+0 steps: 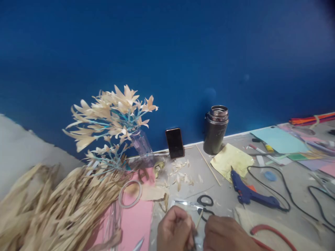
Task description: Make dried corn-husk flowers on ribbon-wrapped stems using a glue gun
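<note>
The left hand (175, 229) and right hand (227, 233) are near each other at the lower edge, which cuts both off. The left fingers curl in against the thumb; whether they grip anything is hard to make out. The right fingers are turned away behind the back of the hand, so their state cannot be told. A thin pale strip (199, 219) stands tilted in the gap between the two; its lower end is lost among the fingers, and which hand holds it is unclear.

Just beyond the fingers lie scissors (193, 204), one dark loop partly hidden near the right hand. Right of the right fingers, a red curved handle (269, 228) runs out of view; farther off is a blue glue gun (246, 192). Left of the left fingers are a pink sheet (140, 219), partly covered, and a pointed tip (138, 245), its rest cut off.
</note>
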Demonstrator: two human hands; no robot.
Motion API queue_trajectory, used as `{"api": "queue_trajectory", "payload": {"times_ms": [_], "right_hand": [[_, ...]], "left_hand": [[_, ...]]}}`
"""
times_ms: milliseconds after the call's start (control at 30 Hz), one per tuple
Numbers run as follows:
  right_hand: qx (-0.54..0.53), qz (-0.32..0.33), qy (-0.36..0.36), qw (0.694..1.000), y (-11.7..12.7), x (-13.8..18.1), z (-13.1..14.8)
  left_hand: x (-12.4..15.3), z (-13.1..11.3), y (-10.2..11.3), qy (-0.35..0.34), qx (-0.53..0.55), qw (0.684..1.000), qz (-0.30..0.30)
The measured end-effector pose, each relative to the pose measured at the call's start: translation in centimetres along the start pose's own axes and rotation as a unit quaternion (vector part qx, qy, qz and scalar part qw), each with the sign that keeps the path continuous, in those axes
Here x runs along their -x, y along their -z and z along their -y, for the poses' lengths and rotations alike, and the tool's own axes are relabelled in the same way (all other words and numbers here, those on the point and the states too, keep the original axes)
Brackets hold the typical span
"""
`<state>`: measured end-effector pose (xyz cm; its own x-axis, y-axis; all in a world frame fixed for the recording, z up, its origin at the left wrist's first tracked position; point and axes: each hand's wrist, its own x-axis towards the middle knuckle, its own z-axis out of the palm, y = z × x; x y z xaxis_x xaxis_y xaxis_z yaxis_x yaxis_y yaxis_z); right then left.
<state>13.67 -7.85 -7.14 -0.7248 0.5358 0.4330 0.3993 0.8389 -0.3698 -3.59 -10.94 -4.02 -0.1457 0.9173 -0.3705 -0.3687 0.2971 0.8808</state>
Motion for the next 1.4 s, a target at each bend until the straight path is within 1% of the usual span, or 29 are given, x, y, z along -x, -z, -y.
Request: {"api": "queue_trajectory", "payload": {"times_ms": [67,100,167,233,300,367,400,467,533,600,667,733,833,933,1000,1067,1100,1167,1200,1233,1267,1300,1333,1367,1400], "right_hand": [[-0.04,0.019,-0.023,0.999,0.9,-0.4,0.2],[-0.063,0.027,-0.048,0.996,1.4,-0.5,0.3],[-0.1,0.035,-0.117,0.987,2.4,-0.8,0.2],[-0.107,0.041,-0.194,0.974,3.5,-1.1,-0.1],[-0.067,0.076,-0.253,0.962,4.7,-1.5,-0.9],[-0.003,0.118,-0.285,0.951,5.9,-2.2,-1.9],[0.026,0.128,-0.296,0.946,6.4,-2.6,-2.5],[0.081,0.137,-0.303,0.939,7.0,-3.6,-3.6],[0.119,0.14,-0.282,0.942,7.1,-4.7,-4.6],[0.145,0.158,-0.249,0.944,6.7,-5.8,-5.4],[0.163,0.186,-0.228,0.942,6.1,-6.8,-6.0],[0.165,0.211,-0.215,0.939,5.5,-7.8,-6.7],[0.15,0.224,-0.207,0.941,4.8,-8.8,-7.7],[0.128,0.222,-0.211,0.943,5.0,-9.2,-8.8],[0.102,0.217,-0.217,0.946,5.6,-9.2,-9.1],[0.071,0.212,-0.22,0.95,6.5,-9.1,-8.7],[0.043,0.208,-0.225,0.951,6.9,-8.9,-8.2],[-0.044,0.196,-0.248,0.948,7.6,-8.3,-6.6],[-0.155,0.173,-0.289,0.929,7.8,-8.0,-5.7],[-0.266,0.148,-0.322,0.896,8.0,-7.6,-4.6],[-0.346,0.121,-0.349,0.862,8.1,-7.2,-3.6],[-0.398,0.104,-0.369,0.833,8.1,-6.9,-2.7],[-0.43,0.094,-0.379,0.814,8.1,-6.6,-1.8],[-0.447,0.087,-0.385,0.803,8.0,-6.4,-1.1],[-0.452,0.084,-0.387,0.799,7.9,-6.2,-0.5]], "left_hand": [[-0.4,-0.6,-0.6,-0.014,0.012,1.0,0.006],[-0.6,-0.9,-0.8,-0.018,0.016,1.0,0.008],[-0.8,-1.6,-1.2,-0.023,0.011,1.0,0.001],[-1.0,-2.2,-1.3,-0.036,-0.006,0.999,-0.012],[-1.2,-2.4,-1.1,-0.052,-0.014,0.998,-0.019],[-1.4,-2.4,-0.9,-0.058,-0.008,0.998,-0.02],[-1.3,-2.4,-0.8,-0.055,-0.001,0.998,-0.021],[-0.7,-2.8,-0.7,-0.037,0.025,0.999,-0.014],[0.6,-3.8,-0.6,-0.008,0.062,0.998,0.007],[2.5,-5.1,-0.4,0.014,0.09,0.995,0.033],[4.2,-6.3,-0.1,0.009,0.102,0.994,0.045],[5.3,-7.0,0.2,0.001,0.099,0.993,0.057],[5.5,-6.7,0.5,-0.002,0.094,0.993,0.07],[4.4,-5.9,0.4,0.026,0.106,0.992,0.062],[3.4,-5.4,0.2,0.045,0.114,0.991,0.053],[2.4,-4.9,0.1,0.043,0.107,0.992,0.045],[1.9,-4.7,0.0,0.036,0.096,0.994,0.04],[1.0,-4.2,-0.3,0.016,0.061,0.998,0.028],[0.7,-4.0,-0.4,0.003,0.042,0.999,0.023],[0.4,-3.8,-0.7,-0.009,0.026,0.999,0.018],[0.2,-3.7,-0.9,-0.02,0.012,1.0,0.014],[0.1,-3.6,-1.1,-0.029,0.002,1.0,0.013],[0.1,-3.6,-1.4,-0.033,-0.004,0.999,0.014],[0.2,-3.6,-1.6,-0.032,-0.009,0.999,0.018],[0.2,-3.6,-1.7,-0.029,-0.013,0.999,0.024]]}}
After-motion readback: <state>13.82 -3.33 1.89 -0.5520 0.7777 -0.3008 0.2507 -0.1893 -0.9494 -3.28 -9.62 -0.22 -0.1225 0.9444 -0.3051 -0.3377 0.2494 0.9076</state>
